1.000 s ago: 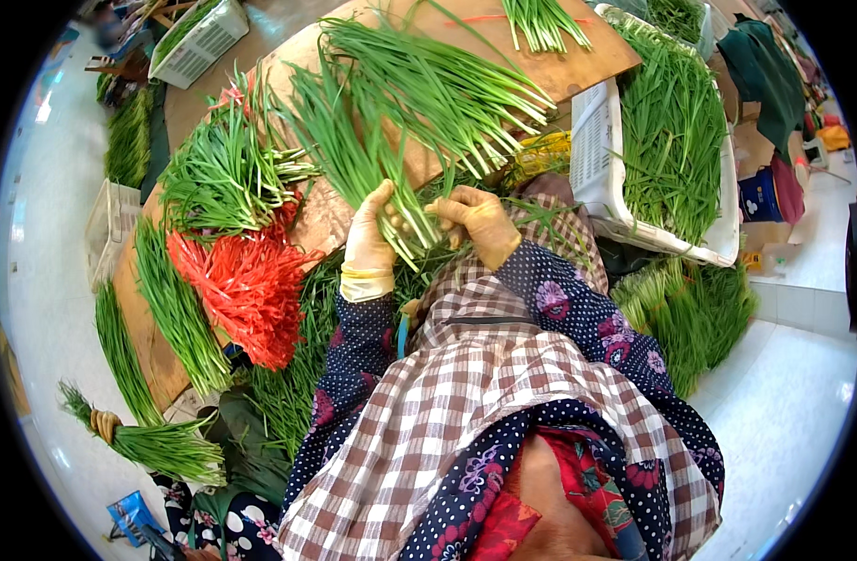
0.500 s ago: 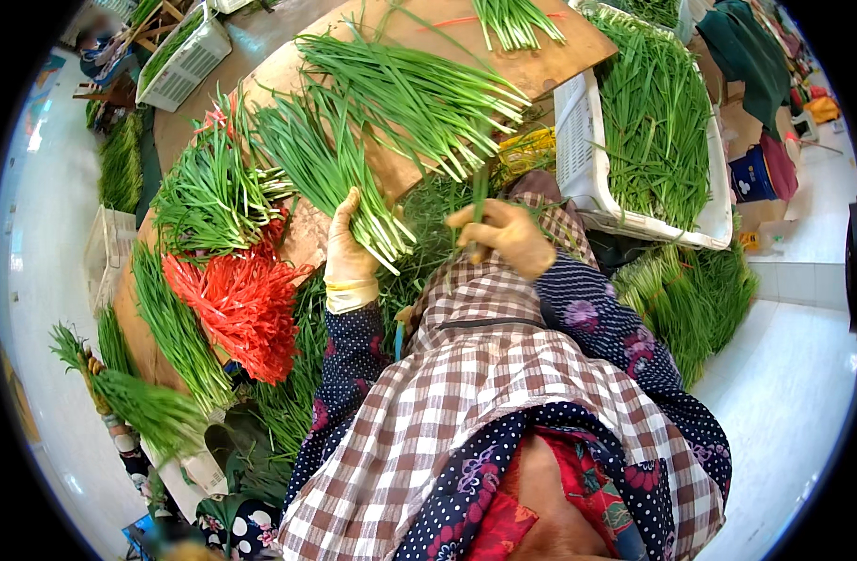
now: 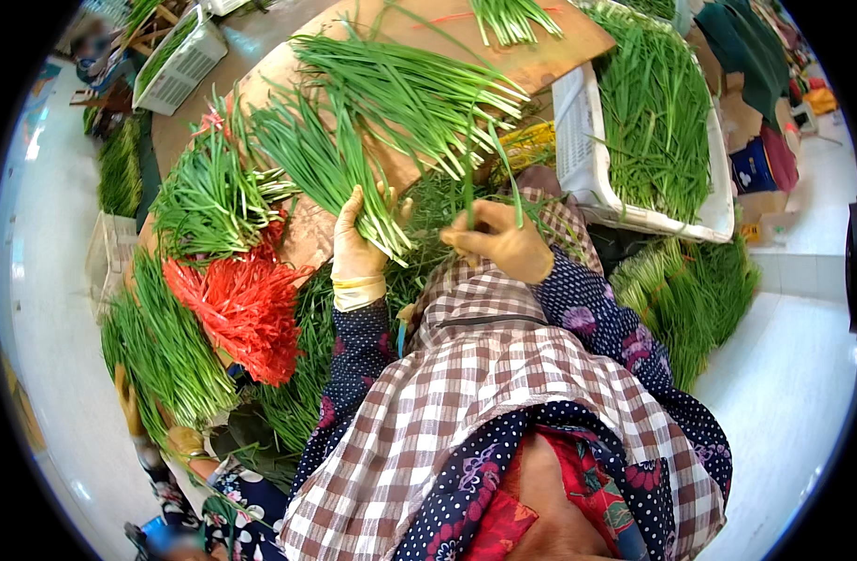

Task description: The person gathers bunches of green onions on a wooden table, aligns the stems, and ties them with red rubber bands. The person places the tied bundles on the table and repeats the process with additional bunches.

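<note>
A bunch of green chives (image 3: 318,168) with pale stem ends lies in my left hand (image 3: 357,254), which is gloved and closed round it near the stems. My gloved right hand (image 3: 508,245), over my lap, pinches a few loose chive blades (image 3: 469,182) between thumb and fingers. Just beyond, a larger pile of chives (image 3: 414,89) rests on the brown board (image 3: 265,79), stems toward the right. Loose green trimmings (image 3: 433,220) lie below the board's edge, between my hands.
Red plastic strips (image 3: 241,313) and a chive bunch (image 3: 208,201) lie on the left. A white crate (image 3: 578,140) full of chives stands at right, with more chives (image 3: 690,290) below it. At lower left a co-worker's gloved hand (image 3: 187,443) is beside a chive pile (image 3: 171,351).
My right hand has shifted slightly, and loose blades show more clearly at its fingers. My left hand still holds its bunch. The co-worker's chives have come down onto the pile at left.
</note>
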Tool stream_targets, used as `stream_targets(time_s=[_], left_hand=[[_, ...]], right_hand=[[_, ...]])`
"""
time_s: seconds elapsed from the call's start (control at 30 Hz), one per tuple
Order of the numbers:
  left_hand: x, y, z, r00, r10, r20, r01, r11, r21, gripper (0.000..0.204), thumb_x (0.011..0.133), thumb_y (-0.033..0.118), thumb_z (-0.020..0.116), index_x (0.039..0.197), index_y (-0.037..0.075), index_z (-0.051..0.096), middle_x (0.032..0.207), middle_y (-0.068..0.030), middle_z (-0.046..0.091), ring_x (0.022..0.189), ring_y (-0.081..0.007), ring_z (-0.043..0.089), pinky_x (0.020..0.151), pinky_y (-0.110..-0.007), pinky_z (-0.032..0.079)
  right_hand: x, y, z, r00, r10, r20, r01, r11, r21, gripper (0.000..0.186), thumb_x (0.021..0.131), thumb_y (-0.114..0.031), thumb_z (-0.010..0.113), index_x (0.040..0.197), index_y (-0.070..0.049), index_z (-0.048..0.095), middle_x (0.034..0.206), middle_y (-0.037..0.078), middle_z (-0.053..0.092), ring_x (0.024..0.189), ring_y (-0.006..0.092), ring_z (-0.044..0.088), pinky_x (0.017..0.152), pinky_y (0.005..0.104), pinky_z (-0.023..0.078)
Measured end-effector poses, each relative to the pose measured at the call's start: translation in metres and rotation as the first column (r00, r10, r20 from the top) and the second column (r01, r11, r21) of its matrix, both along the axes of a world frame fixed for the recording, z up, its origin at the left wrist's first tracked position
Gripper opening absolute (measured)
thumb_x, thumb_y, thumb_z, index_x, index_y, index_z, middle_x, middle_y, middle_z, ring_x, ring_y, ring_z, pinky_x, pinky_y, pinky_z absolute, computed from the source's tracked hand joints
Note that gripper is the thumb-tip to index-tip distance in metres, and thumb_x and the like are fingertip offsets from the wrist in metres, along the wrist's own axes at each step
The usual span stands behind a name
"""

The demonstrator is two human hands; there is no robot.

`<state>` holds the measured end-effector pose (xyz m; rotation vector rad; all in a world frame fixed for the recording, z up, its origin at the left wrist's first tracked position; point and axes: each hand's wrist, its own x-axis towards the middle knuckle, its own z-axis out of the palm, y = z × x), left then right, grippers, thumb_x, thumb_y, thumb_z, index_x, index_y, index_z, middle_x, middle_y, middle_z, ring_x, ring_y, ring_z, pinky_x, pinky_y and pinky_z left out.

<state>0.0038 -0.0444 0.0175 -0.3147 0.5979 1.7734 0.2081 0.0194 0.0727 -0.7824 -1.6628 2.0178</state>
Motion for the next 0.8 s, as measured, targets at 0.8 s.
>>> stream_targets(time_s=[0.8], left_hand=[[0.006, 0.001, -0.012, 0.997, -0.063, -0.048, 0.072, 0.973, 0.219, 0.025, 0.087, 0.022, 0.054, 0.093, -0.001, 0.061, 0.103, -0.0170, 0.062, 0.106, -0.0306, 0.055, 0.094, -0.057, 0.039]], right_hand=[[-0.035, -0.008, -0.004, 0.989, 0.088, -0.116, -0.093, 0.995, -0.043, 0.012, 0.081, -0.011, 0.065, 0.080, -0.002, 0.057, 0.065, 0.001, 0.057, 0.052, 0.0060, 0.050, 0.047, 0.0215, 0.042]])
